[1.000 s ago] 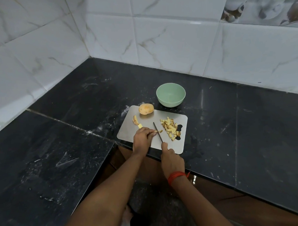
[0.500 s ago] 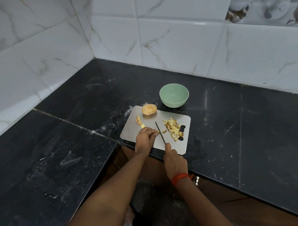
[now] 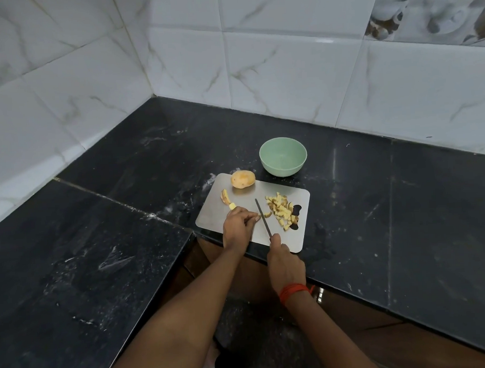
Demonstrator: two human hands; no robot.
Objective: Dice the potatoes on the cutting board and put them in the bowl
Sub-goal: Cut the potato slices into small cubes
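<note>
About halfway, I judge. A diced pile (image 3: 281, 210) lies on the cutting board (image 3: 291, 187), the bowl (image 3: 283, 156) is empty, and one whole potato (image 3: 242, 179) waits. My right grip (image 3: 285, 262) wraps the knife (image 3: 262, 216); my left grip (image 3: 239, 225) curls over a potato piece (image 3: 232, 206).

The left hand (image 3: 239, 225) curls knuckles-up, fingertips down, just ahead of the right hand (image 3: 285, 262), fisted round a knife (image 3: 263, 218).

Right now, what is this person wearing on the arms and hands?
No sleeves or gloves show; both forearms are bare. The right hand has a red-orange thread band wound several times round its wrist. The left hand shows no band.
</note>
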